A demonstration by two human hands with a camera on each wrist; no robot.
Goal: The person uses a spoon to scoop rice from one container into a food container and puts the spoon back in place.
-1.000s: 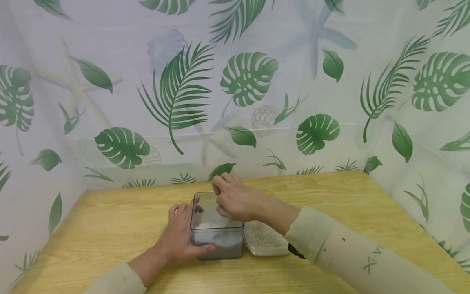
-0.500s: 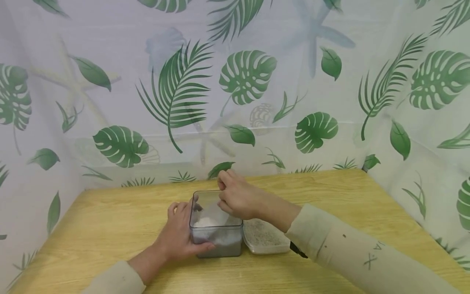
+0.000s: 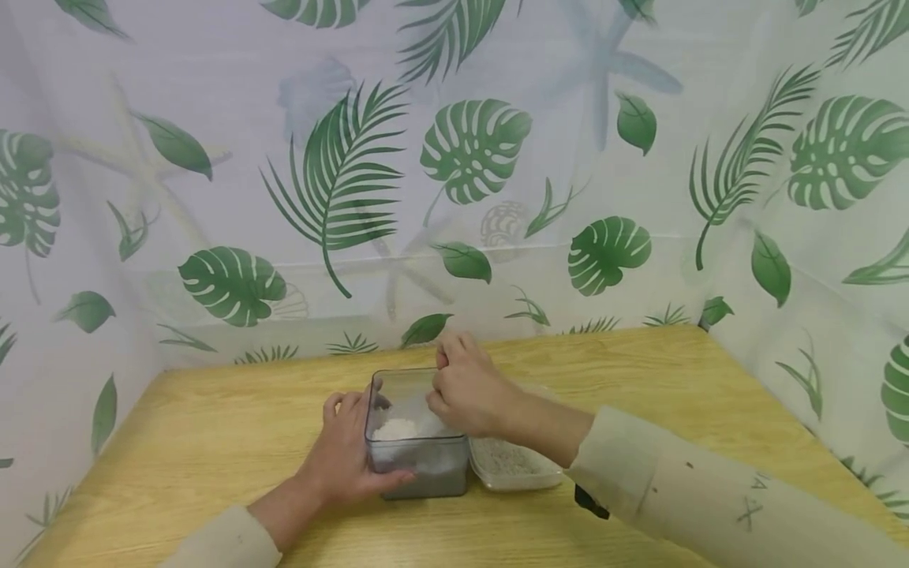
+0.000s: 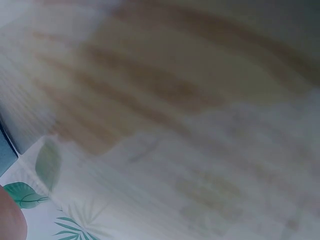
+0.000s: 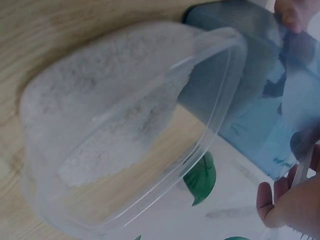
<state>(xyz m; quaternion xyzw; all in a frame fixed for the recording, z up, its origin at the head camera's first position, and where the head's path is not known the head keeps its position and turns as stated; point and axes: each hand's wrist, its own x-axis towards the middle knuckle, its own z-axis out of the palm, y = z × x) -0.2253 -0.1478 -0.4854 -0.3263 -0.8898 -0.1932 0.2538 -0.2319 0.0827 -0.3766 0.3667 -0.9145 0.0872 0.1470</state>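
Note:
My left hand (image 3: 344,457) grips the left side of a square, see-through grey bin (image 3: 426,473), thumb across its front. White rice-like grains (image 3: 394,428) are heaped inside. Over the bin's right rim is my right hand (image 3: 472,390), its fingers curled. The right wrist view shows those fingers pinching a pale handle (image 5: 301,172) that points into the bin; its far end is hard to make out. Right beside the bin stands a clear plastic tub (image 5: 100,107) holding similar grains, partly under my right forearm. The left wrist view is mostly blurred cloth.
The wooden table (image 3: 270,410) reaches back to a white curtain (image 3: 398,197) printed with green leaves, which also lines both sides. A dark strap piece (image 3: 591,501) hangs below my right sleeve.
My right hand has shifted slightly to the right over the bin, showing more of the white heap. My left hand keeps its grip and the tub stays in place.

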